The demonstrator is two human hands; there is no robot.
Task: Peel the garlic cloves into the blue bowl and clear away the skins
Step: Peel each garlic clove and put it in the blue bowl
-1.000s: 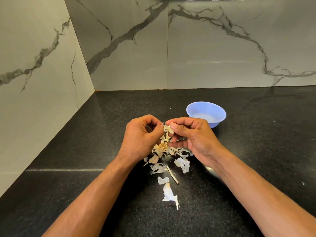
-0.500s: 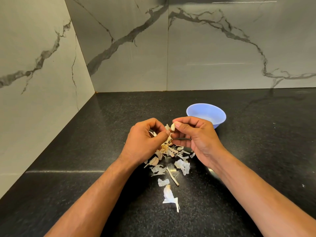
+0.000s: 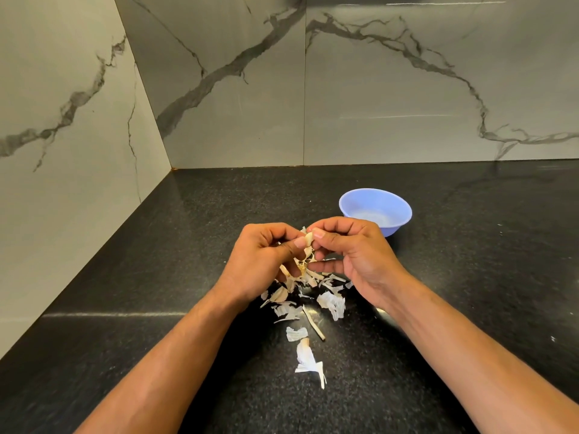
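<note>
Skins [image 3: 308,296] before bowl [image 3: 398,227]

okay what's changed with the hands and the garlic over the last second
Little: both hands, left hand and right hand, still pinch the garlic clove above the skins, fingers only shifting slightly. The blue bowl and the skins stayed put.

blue bowl [image 3: 360,198] near rim behind right hand [image 3: 354,255], contents unclear
</note>
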